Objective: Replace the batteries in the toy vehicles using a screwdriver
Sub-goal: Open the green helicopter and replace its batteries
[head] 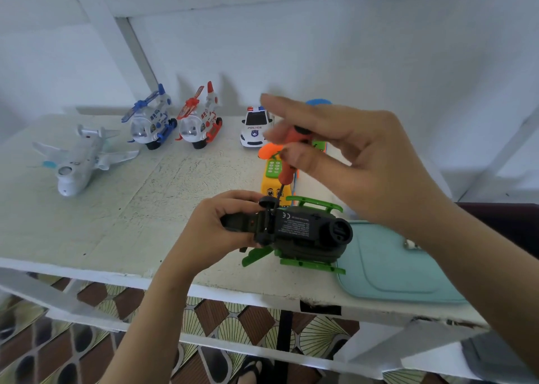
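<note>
Green helicopter (pixel 306 232) clutched belly-up by the tail in left hand (pixel 215 223) at lower centre, screwdriver (pixel 287 173) pinched by right hand (pixel 358 162), tip at the cover, probably early: batteries unswapped, other toys (pixel 150 124) upper left waiting.

Soft, cool daylight all over, and no glare anywhere. The light arrives from the viewer's side: the blue helicopter (pixel 150 121) and red helicopter (pixel 199 121) throw faint grey shadows up the white wall (pixel 379 63). The right hand (pixel 350 156) smears with motion blur around the orange screwdriver (pixel 287 171). The left hand (pixel 215 229) and green helicopter (pixel 306 232) sit sharper. The shelf edge (pixel 233 292) bows with wide-angle distortion, and the corners go soft.
</note>
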Demonstrator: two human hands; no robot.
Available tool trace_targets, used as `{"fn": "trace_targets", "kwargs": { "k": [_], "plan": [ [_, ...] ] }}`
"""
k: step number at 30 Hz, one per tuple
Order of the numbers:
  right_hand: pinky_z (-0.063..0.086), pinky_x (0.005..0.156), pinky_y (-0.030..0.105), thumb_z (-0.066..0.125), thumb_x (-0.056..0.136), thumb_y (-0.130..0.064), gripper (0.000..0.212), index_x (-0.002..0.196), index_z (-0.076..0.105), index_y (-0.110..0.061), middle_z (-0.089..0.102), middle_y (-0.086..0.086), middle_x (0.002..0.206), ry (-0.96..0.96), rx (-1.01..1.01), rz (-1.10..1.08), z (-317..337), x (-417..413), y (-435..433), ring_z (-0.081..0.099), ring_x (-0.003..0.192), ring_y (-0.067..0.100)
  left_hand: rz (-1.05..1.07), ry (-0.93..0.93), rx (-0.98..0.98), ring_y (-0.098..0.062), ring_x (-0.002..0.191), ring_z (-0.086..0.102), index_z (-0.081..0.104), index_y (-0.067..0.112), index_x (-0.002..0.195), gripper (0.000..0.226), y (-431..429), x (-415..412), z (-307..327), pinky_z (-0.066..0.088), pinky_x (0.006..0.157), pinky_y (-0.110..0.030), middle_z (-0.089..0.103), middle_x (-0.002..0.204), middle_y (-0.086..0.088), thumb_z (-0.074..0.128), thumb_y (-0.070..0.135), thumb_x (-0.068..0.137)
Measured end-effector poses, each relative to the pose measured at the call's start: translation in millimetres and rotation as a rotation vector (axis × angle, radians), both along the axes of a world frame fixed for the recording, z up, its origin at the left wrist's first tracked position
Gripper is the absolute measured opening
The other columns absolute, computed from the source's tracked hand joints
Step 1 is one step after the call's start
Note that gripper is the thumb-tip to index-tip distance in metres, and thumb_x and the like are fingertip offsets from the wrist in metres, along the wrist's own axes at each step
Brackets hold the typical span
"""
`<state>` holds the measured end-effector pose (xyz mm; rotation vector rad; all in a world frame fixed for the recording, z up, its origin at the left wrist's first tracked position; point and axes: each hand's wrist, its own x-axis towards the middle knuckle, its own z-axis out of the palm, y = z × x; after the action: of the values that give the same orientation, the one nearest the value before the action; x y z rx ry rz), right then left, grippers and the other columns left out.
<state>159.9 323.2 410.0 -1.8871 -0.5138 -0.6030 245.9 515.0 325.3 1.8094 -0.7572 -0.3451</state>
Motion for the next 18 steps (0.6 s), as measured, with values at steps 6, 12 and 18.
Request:
{"fn": "trace_targets", "kwargs": {
  "k": [6,12,18],
  "plan": [
    [0.049,0.089,0.029,0.054,0.093,-0.011,0.031,0.123,0.062,-0.010,0.069,-0.010,0.094,-0.121,-0.160,-0.144,3.6,-0.7,-4.1,0.065,0.093,0.018,0.007,0.006,-0.014,-0.013,0.069,0.067,0.079,0.020,0.087,0.045,0.1,1.7,-1.1,0.052,0.051,-0.023,0.069,0.109,0.006,0.081,-0.015,0.059],
    [0.054,0.077,0.030,0.065,0.088,-0.006,0.032,0.120,0.064,-0.009,0.071,0.008,0.083,-0.018,0.035,-0.048,3.7,0.6,-2.8,0.068,0.067,0.021,0.003,0.001,-0.007,-0.014,0.071,0.067,0.079,0.020,0.087,0.043,-0.8,1.3,-1.3,0.052,0.051,-0.023,0.069,0.108,0.007,0.081,-0.014,0.060],
    [0.050,0.078,0.015,0.052,0.094,-0.006,0.030,0.123,0.061,-0.008,0.070,0.012,0.088,-0.174,-0.162,-0.243,-0.6,1.7,-5.4,0.066,0.081,0.013,-0.003,-0.014,0.012,-0.014,0.076,0.067,0.078,0.016,0.089,0.041,-0.1,1.0,-0.9,0.052,0.051,-0.022,0.069,0.108,0.008,0.082,-0.013,0.060]
  ]
}}
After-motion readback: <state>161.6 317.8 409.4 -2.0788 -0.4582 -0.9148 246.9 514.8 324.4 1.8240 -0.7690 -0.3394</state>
